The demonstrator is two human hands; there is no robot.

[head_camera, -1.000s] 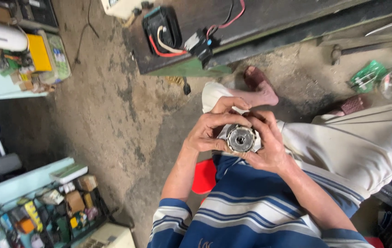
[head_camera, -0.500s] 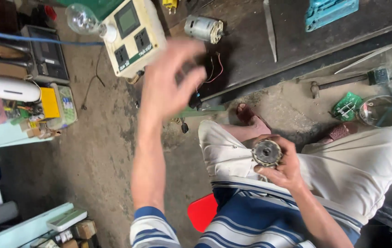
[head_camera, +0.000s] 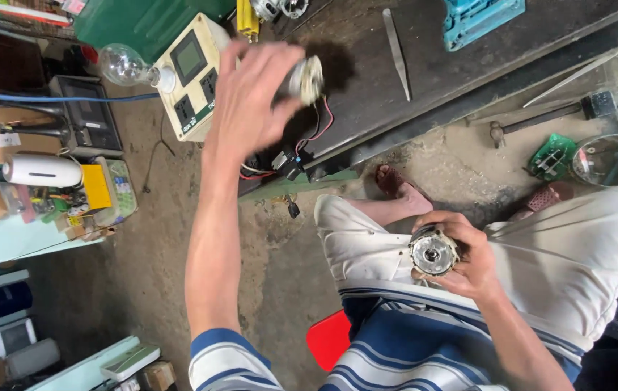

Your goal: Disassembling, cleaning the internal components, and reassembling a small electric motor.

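Over lap: rotor (head_camera: 433,252) clamped in right hand (head_camera: 461,259), unchanged. Left hand (head_camera: 251,94) now off it, stretched to counter (head_camera: 468,72), fingers closed around small motor (head_camera: 306,78).

A rough grey concrete floor (head_camera: 157,239) fills the middle, stained and dusty. At the far side runs a dark worktop (head_camera: 468,65) with a green-painted edge. A pale turquoise shelf (head_camera: 5,242) crowded with small clutter stands at the left. Daylight falls evenly, with soft shadows.
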